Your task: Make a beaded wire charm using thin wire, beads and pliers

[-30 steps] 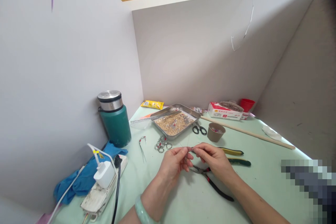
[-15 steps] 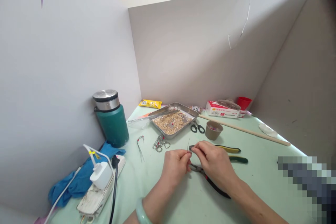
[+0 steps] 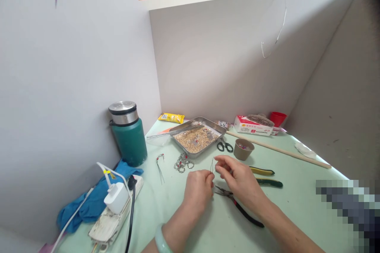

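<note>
Left hand pinches thin wire – likely light, springy, best gripped low – with right hand at two o'clock, fingers parted.

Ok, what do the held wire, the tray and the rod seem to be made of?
Held wire: likely metal, thin, dark, self-supporting; finish too small to judge. Tray: probably steel, from its silvery shine. Rod: apparently unpainted wood, pale tan and matte.
</note>
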`<control>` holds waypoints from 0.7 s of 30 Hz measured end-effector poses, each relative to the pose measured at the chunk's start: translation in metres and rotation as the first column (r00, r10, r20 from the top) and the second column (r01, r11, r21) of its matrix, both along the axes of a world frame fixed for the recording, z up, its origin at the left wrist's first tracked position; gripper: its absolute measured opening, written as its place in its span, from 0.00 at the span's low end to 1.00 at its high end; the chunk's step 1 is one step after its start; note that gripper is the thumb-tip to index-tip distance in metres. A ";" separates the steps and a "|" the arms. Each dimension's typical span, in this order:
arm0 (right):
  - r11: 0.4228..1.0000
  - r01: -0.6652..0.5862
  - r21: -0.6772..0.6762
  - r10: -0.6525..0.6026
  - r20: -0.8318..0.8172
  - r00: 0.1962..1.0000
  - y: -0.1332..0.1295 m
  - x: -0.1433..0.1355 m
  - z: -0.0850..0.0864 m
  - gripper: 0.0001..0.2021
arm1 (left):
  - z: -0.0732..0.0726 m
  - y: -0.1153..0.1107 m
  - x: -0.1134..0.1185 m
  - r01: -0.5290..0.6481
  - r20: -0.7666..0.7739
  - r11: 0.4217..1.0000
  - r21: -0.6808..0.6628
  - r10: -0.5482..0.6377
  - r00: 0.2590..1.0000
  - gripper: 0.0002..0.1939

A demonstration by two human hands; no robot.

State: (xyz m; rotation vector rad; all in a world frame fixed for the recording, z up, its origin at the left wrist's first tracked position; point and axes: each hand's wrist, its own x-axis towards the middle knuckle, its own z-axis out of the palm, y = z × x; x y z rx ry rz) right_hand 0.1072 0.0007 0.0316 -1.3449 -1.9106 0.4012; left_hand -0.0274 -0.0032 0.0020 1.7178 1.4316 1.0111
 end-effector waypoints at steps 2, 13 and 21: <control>1.000 0.004 0.021 -0.004 -0.025 1.000 -0.003 -0.002 0.002 0.08 | 0.001 0.000 0.001 -0.014 0.041 1.000 -0.001 0.014 0.999 0.16; 0.972 -0.024 -0.232 -0.057 -0.336 0.940 0.004 0.000 -0.002 0.11 | -0.001 0.001 0.005 0.086 0.348 0.962 -0.257 0.009 0.938 0.12; 0.952 -0.094 -0.293 -0.153 -0.715 0.682 0.001 -0.009 -0.020 0.13 | 0.011 0.003 0.001 0.142 0.764 0.942 -0.303 0.151 0.628 0.15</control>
